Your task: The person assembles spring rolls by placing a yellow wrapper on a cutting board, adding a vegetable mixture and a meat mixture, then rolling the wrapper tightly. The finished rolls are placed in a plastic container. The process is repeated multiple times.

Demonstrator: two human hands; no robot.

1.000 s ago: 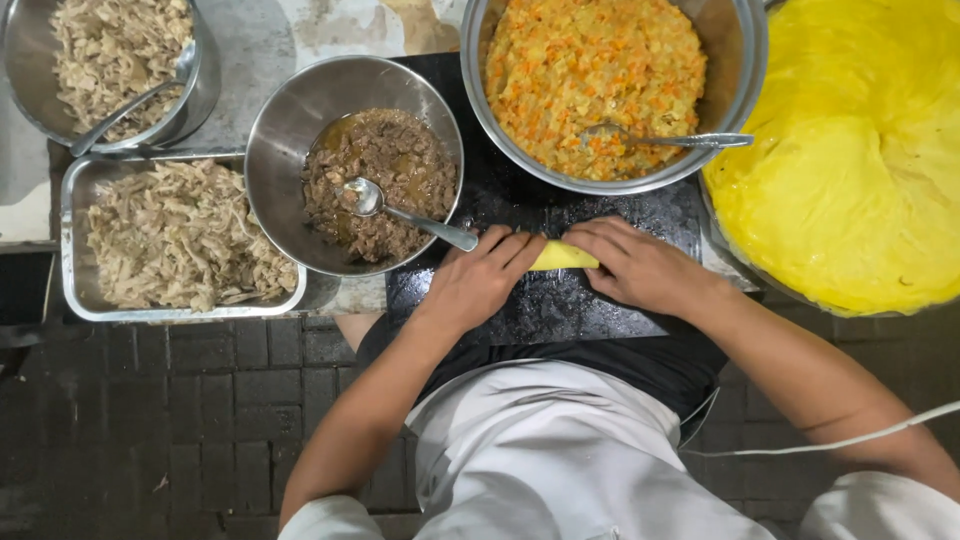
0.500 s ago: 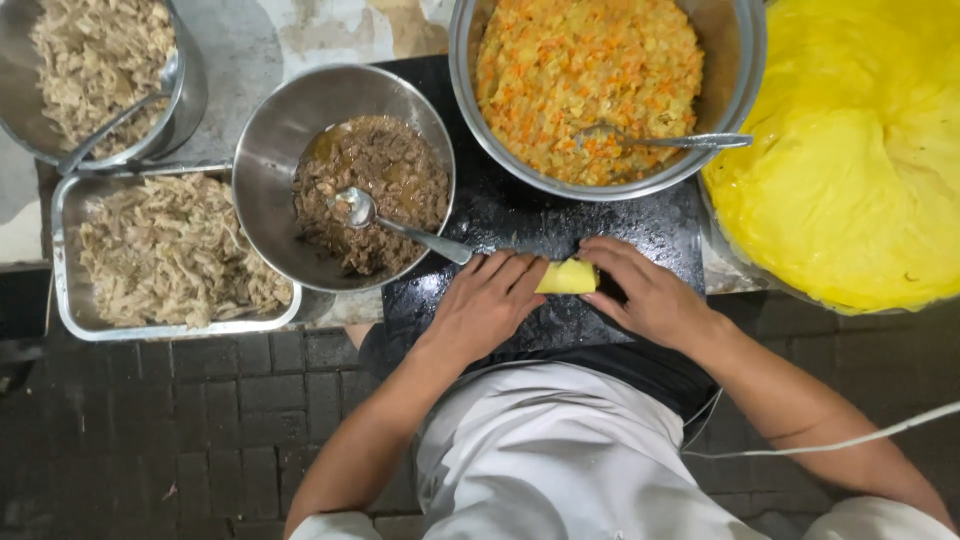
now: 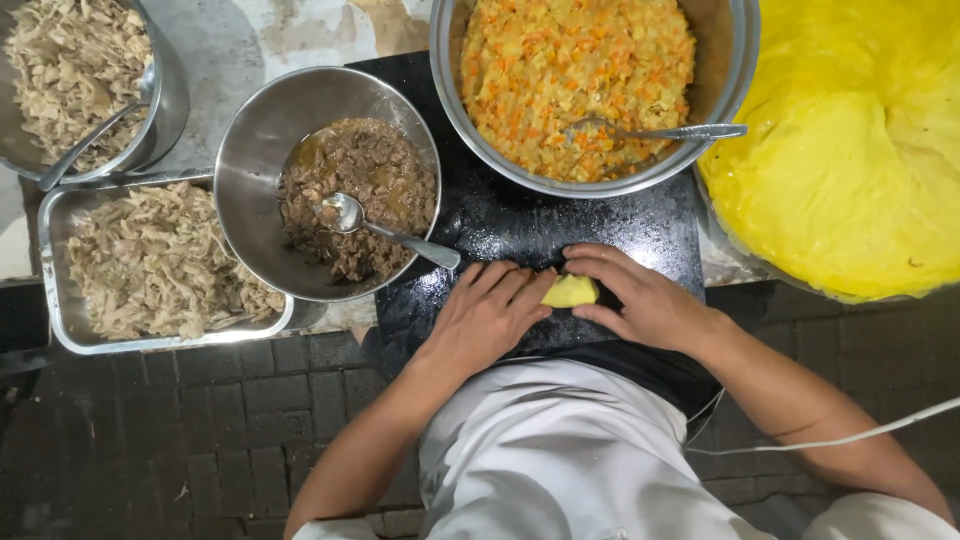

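Seen from above, two bare hands meet at the centre of the frame on a wet black board (image 3: 520,225). Between them lies a small yellow roll (image 3: 570,291), mostly covered, with only its middle showing.

The left hand (image 3: 487,318) lies palm down with its fingers stretched flat and close together, their tips pressing on the left end of the roll. The right hand (image 3: 640,297) is curved over the right end, with fingers bent around the top and the thumb below, loosely closed on it.

Above the hands, in the upper centre, a large steel bowl (image 3: 735,70) holds chopped orange and yellow filling with a spoon (image 3: 650,132) resting in it. To the left, a smaller steel bowl (image 3: 255,150) holds dark brown minced filling with another spoon (image 3: 385,228), whose handle points toward the left hand. At far left, a rectangular metal tray (image 3: 60,330) and a round pot (image 3: 165,105) in the upper left corner both hold pale shredded meat. A stack of thin yellow wrappers (image 3: 850,170) fills the upper right. The person's white garment (image 3: 560,460) fills the lower centre, over dark paving bricks (image 3: 180,440).
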